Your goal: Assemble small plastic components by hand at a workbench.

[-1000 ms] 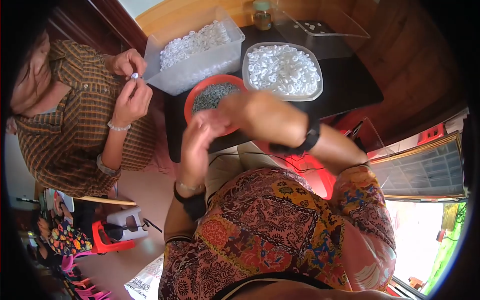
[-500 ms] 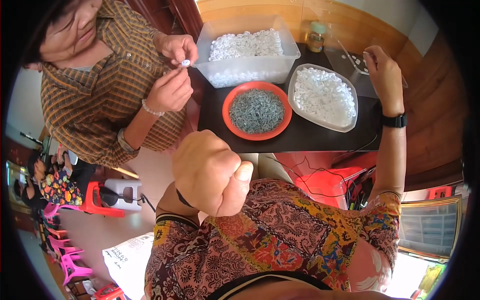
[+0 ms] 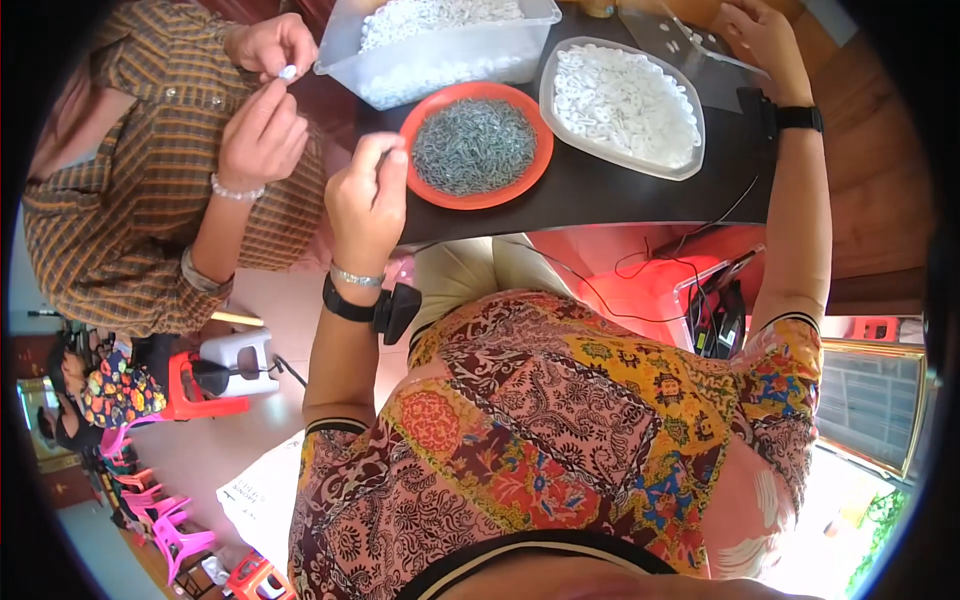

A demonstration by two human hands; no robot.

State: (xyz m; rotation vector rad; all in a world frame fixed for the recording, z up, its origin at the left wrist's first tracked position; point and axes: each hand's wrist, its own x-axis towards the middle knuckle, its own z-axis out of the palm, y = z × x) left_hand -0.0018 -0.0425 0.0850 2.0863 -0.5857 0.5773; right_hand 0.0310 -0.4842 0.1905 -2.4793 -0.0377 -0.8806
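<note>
While a co-worker (image 3: 150, 220) in a checked shirt works at the far left, a small white oval piece (image 3: 288, 72) sits between the fingertips of that person's two hands (image 3: 265, 135); just right of them, the wearer's left hand (image 3: 368, 195) is raised with its lower fingers curled in and its thumb and forefinger brought close together; whether they pinch anything I cannot tell. Grey screws (image 3: 475, 145) lie heaped in a red plate (image 3: 470, 203) directly to the right of this hand, its fingertips right by the plate's left rim; contact with the rim cannot be made out; behind the plate, a translucent bin (image 3: 340, 50) holds many white pieces (image 3: 440, 22). Further right, a shallow tub (image 3: 680, 172) is full of more white pieces, well apart from the left hand and nearer the middle of the black table (image 3: 600, 195); past it, a clear flat tray (image 3: 740, 65) bears a few loose ones; the right hand (image 3: 765, 40) is at that tray's right end, fingers bent and pointing away to the upper left; their tips show too poorly to tell whether they grip something.
</note>
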